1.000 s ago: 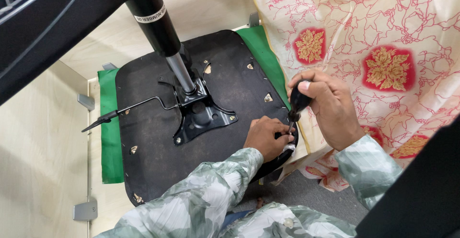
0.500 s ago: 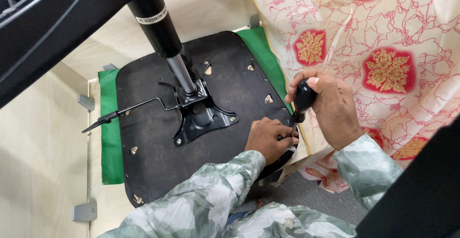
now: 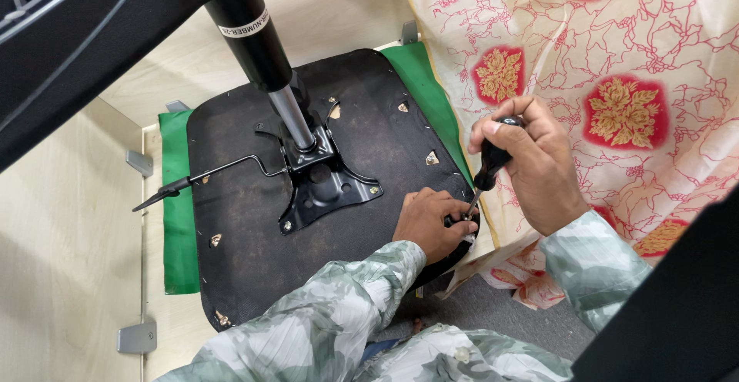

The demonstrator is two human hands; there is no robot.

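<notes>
An upturned chair seat (image 3: 246,220) with a black underside lies flat in the head view. A black metal plate (image 3: 327,186) with a gas cylinder (image 3: 262,43) is fixed at its middle. My right hand (image 3: 531,163) grips a black-handled screwdriver (image 3: 490,163), tilted, its tip down at the seat's right edge. My left hand (image 3: 429,223) rests on that same edge, fingers curled around the spot where the tip meets the seat. What the fingers pinch there is hidden.
A thin black lever (image 3: 208,176) sticks out left from the plate. The seat's green cushion (image 3: 175,220) shows at its left and top edges. A cream cloth with red flower patterns (image 3: 616,97) lies to the right. Black chair parts (image 3: 77,43) cross overhead. Metal brackets (image 3: 137,338) sit on pale panels.
My right hand has swung the screwdriver handle up and to the right, so the tool leans more. The tip stays at the seat edge. My left hand has hardly moved.
</notes>
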